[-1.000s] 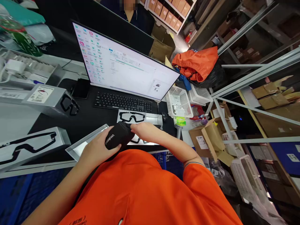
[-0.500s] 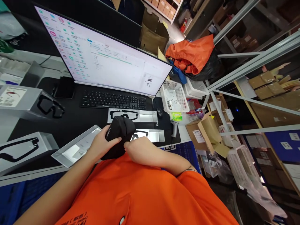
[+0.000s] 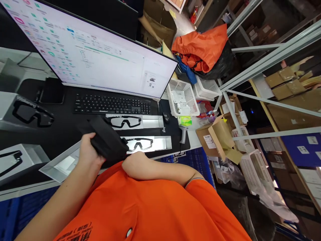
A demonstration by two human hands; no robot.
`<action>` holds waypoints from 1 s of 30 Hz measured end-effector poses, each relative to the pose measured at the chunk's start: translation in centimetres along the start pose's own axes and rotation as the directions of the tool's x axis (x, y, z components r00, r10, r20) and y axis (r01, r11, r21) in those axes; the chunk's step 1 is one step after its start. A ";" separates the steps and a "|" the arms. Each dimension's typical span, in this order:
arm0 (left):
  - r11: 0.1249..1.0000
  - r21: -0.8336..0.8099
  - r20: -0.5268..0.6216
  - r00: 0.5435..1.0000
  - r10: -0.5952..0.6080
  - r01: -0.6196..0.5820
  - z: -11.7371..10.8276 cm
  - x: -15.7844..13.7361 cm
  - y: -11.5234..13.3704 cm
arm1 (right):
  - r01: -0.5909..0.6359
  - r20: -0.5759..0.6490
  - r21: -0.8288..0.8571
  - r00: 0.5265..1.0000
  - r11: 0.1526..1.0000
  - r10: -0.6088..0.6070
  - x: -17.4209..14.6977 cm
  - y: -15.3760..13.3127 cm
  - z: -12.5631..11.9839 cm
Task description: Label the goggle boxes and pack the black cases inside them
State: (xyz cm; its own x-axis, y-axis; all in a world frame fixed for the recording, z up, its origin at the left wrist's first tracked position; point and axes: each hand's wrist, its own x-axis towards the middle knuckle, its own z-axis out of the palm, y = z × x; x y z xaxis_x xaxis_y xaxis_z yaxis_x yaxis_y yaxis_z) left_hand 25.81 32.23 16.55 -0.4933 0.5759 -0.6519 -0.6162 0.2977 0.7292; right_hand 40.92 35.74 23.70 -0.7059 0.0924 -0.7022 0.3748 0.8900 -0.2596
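Note:
My left hand (image 3: 90, 152) grips a soft black glasses case (image 3: 107, 137) by its near left side, thumb on top. The case is tilted and smeared by motion, and a flap or fold shows along its upper side. At the case's right end is my right hand (image 3: 137, 165), its fingers curled in against the orange shirt; whatever they pinch is hidden. Just beyond the case lie two slim boxes with sunglasses pictures, an upper one (image 3: 126, 122) and a lower one (image 3: 140, 144). Left of my left hand sits an open grey box tray (image 3: 54, 167).
Two grey sunglasses boxes (image 3: 25, 112) stand at the left. Behind are a keyboard (image 3: 110, 104), a large monitor (image 3: 100, 57) and a mouse (image 3: 166, 117). To the right are a barcode scanner (image 3: 183, 134), a white basket (image 3: 194, 107) and an open carton (image 3: 218, 137). Another person's arm (image 3: 149, 28) shows behind the monitor.
My left hand has moved left and turned the case, which now points down to the right. My right hand stays close to its end. The view has shifted; an arm has appeared behind the monitor.

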 end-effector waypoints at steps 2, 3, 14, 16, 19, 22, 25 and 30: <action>0.985 -0.172 -0.012 1.000 -0.009 0.007 0.5 -0.2 0.9 | -0.081 -0.024 -0.015 0.996 0.997 0.081 1.0 1.4 0.3; 0.967 -0.253 -0.009 1.000 -0.019 0.016 0.7 -0.4 1.2 | -0.101 -0.051 -0.003 0.994 0.995 0.100 1.1 2.3 0.3; 0.986 -0.134 0.142 0.983 0.119 -0.100 0.6 -2.6 -1.1 | 0.511 -0.732 0.447 0.681 0.734 -0.028 -3.6 5.1 -1.3; 0.991 -0.132 0.244 0.969 0.043 -0.011 0.4 -3.3 -1.5 | 0.458 -0.735 0.426 0.678 0.780 0.004 -2.3 5.4 -1.8; 0.991 -0.096 0.347 0.936 -0.050 0.089 -0.1 -4.3 -2.1 | 0.370 -0.714 0.429 0.697 0.824 0.059 -1.0 7.0 -1.9; 0.993 -0.060 0.339 0.938 -0.073 0.099 -0.4 -4.8 -2.9 | 0.320 -0.691 0.407 0.720 0.855 0.059 -0.5 8.4 -1.1; 0.985 -0.114 0.329 0.940 -0.089 0.133 -0.4 -4.7 -3.7 | 0.192 -0.704 0.381 0.694 0.904 0.149 0.1 8.3 0.0; 0.971 -0.144 0.348 0.928 -0.132 0.192 0.0 -4.2 -4.9 | 0.037 -0.633 0.441 0.721 0.897 0.282 0.4 7.0 0.8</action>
State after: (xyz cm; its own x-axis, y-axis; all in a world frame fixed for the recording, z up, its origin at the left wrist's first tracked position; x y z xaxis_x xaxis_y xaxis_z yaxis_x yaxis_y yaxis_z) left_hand 30.91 28.35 15.73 -0.1625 0.7603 -0.6289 -0.7816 0.2898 0.5523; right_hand 43.72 41.70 21.08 -0.7838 0.5999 -0.1604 0.5754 0.6043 -0.5511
